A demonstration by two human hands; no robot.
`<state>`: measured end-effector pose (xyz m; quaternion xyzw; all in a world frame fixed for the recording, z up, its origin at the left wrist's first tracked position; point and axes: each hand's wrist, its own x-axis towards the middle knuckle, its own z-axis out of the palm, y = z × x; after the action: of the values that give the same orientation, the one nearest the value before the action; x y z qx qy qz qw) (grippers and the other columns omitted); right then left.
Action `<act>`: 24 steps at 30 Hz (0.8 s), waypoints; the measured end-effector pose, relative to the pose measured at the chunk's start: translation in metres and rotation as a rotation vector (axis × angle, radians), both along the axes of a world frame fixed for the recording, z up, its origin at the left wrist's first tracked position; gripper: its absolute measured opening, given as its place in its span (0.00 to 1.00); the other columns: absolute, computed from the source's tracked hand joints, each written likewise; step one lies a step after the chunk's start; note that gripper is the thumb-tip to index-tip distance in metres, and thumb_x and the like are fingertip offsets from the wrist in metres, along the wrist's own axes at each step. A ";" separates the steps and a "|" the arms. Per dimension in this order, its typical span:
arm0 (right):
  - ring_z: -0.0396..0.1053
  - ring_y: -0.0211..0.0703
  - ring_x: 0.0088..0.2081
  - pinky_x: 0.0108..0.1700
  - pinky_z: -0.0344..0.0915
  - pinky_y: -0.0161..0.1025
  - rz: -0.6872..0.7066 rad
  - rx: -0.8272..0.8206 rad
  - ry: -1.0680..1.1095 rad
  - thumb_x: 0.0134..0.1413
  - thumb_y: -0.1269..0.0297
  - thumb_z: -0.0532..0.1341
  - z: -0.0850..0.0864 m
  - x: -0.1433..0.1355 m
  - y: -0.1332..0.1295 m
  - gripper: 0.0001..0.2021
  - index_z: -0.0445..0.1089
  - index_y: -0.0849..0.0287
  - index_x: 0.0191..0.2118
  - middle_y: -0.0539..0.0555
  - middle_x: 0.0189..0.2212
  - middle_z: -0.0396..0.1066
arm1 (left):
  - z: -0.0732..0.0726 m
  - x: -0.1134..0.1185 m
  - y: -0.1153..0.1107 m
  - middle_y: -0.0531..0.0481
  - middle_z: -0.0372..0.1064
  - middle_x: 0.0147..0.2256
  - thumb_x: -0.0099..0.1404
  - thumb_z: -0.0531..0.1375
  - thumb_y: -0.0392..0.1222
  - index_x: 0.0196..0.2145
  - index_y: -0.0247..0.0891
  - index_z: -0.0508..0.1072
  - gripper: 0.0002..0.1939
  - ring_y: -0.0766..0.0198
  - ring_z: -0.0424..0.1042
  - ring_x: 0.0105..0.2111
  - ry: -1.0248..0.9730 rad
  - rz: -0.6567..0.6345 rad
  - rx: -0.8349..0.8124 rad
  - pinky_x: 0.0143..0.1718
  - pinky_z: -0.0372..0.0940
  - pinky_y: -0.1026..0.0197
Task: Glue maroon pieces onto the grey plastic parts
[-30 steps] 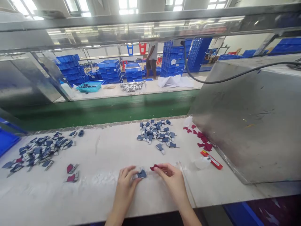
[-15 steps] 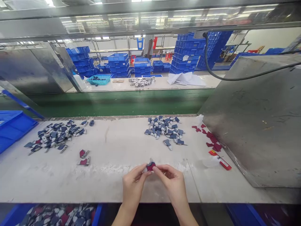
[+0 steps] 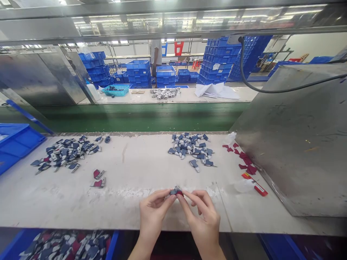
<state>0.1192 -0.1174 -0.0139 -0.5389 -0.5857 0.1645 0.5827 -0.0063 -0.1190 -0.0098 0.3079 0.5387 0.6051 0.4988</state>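
Between the fingertips of both hands is a small grey, dark-blue and dark-red part (image 3: 176, 191), held just above the near side of the white table (image 3: 130, 213). My left hand (image 3: 154, 209) pinches its left end. My right hand (image 3: 202, 211) presses thumb and index finger on the right, red side; the other fingers are bent. Ahead lies a pile of blue-and-grey parts (image 3: 189, 146). To the left are two parts with red faces (image 3: 98, 178) and a larger pile of similar parts (image 3: 66, 152). Fingers cover some of the held part.
Dark-red flat pieces (image 3: 245, 159) and a red-and-yellow tool (image 3: 260, 189) lie at right beside a slanted metal panel (image 3: 300, 144). A blue bin (image 3: 115, 242) of parts stands below the front edge. A green conveyor belt (image 3: 151, 117) crosses behind. A person (image 3: 156, 54) stands far back.
The held part has been tilted, so its red face shows less. My right hand's fingers have shifted and spread a little. The view has moved slightly.
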 end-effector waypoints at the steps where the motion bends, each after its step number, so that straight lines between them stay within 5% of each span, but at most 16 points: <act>1: 0.65 0.36 0.23 0.21 0.63 0.32 0.037 -0.047 0.034 0.53 0.62 0.68 0.001 0.003 0.001 0.10 0.80 0.54 0.43 0.52 0.28 0.70 | 0.003 -0.001 0.000 0.45 0.82 0.31 0.44 0.76 0.43 0.28 0.37 0.84 0.12 0.52 0.82 0.34 -0.014 -0.004 -0.008 0.37 0.79 0.59; 4: 0.69 0.38 0.28 0.26 0.68 0.33 0.323 -0.292 0.184 0.55 0.58 0.67 0.004 0.016 0.006 0.16 0.77 0.55 0.49 0.54 0.33 0.74 | 0.015 -0.004 -0.002 0.45 0.82 0.31 0.43 0.76 0.41 0.28 0.37 0.84 0.11 0.52 0.82 0.35 -0.034 -0.047 -0.025 0.39 0.78 0.59; 8: 0.69 0.40 0.31 0.32 0.69 0.35 0.582 -0.424 0.319 0.57 0.56 0.66 0.006 0.027 0.011 0.10 0.81 0.56 0.39 0.54 0.30 0.74 | 0.029 -0.005 -0.004 0.43 0.82 0.31 0.44 0.76 0.43 0.27 0.36 0.84 0.11 0.50 0.82 0.35 0.003 -0.126 -0.014 0.39 0.79 0.56; 14: 0.68 0.41 0.29 0.29 0.67 0.35 0.494 -0.287 0.430 0.57 0.58 0.65 0.009 0.016 0.001 0.09 0.81 0.56 0.35 0.53 0.25 0.70 | 0.039 0.006 -0.018 0.46 0.82 0.31 0.47 0.74 0.43 0.40 0.37 0.81 0.20 0.53 0.82 0.32 0.038 -0.053 -0.054 0.33 0.79 0.58; 24: 0.68 0.39 0.29 0.30 0.68 0.32 0.379 -0.138 0.425 0.60 0.65 0.61 0.017 0.001 -0.006 0.07 0.78 0.54 0.36 0.51 0.27 0.70 | 0.045 0.019 -0.028 0.48 0.81 0.29 0.48 0.74 0.43 0.37 0.37 0.76 0.19 0.55 0.82 0.31 0.006 0.038 -0.032 0.32 0.78 0.62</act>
<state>0.1206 -0.1237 0.0032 -0.4117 -0.5283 0.4192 0.6129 0.0129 -0.1466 0.0348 0.2916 0.5555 0.6049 0.4904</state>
